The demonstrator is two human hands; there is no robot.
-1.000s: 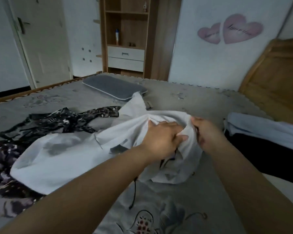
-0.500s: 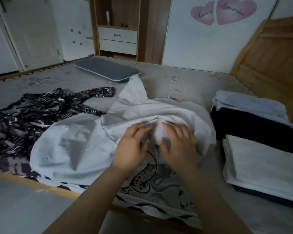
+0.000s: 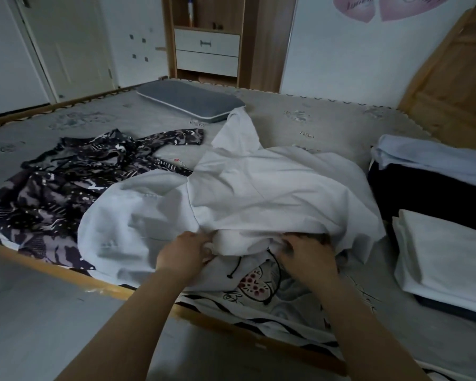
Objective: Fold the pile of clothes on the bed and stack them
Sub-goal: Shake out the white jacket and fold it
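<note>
Both hands, left hand and right hand, pinched the white shirt's near edge mid-fold; folded stack stood done, patterned garment remained unfolded.

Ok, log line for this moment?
fold | both hands grip white garment near edge | patterned garment unfolded | folded stack at right

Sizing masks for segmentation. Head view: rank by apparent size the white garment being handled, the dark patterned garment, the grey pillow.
1. white garment
2. dark patterned garment
3. grey pillow, though it lies farther from the camera, so its true size is unsure.
</note>
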